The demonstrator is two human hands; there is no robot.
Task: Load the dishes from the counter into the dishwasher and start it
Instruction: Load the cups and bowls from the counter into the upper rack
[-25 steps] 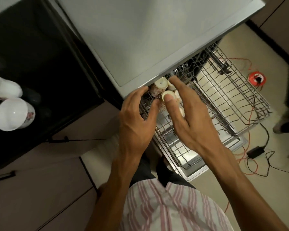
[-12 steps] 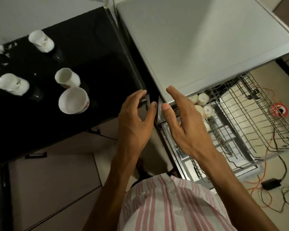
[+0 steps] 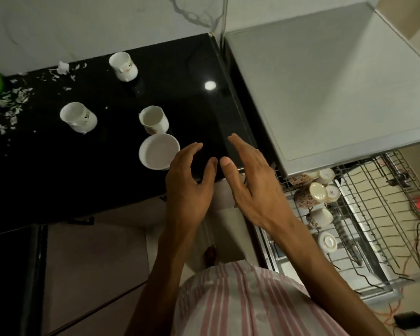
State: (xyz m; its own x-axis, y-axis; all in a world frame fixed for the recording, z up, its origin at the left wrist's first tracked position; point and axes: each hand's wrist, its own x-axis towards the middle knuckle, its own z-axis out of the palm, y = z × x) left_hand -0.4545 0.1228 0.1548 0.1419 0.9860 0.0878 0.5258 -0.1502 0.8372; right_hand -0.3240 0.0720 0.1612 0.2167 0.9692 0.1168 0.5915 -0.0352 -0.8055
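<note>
Left hand (image 3: 188, 190) and right hand (image 3: 254, 187) side by side above the front edge of the glossy black table (image 3: 58, 178), palms facing, fingers (image 3: 190, 150) loosely spread and lightly curved, holding nothing. On the table: wide round white bowl (image 3: 158, 151) just beside the left fingertips, and three white glazed cups with small printed motifs, one (image 3: 154, 120) just behind the bowl, one (image 3: 78, 117) to the left, one (image 3: 123, 66) near the wall. To the right, matte grey dishwasher (image 3: 325, 93) with wire rack (image 3: 378, 214) pulled out, patterned cups (image 3: 310, 195) lying on their sides in its near-left corner.
</note>
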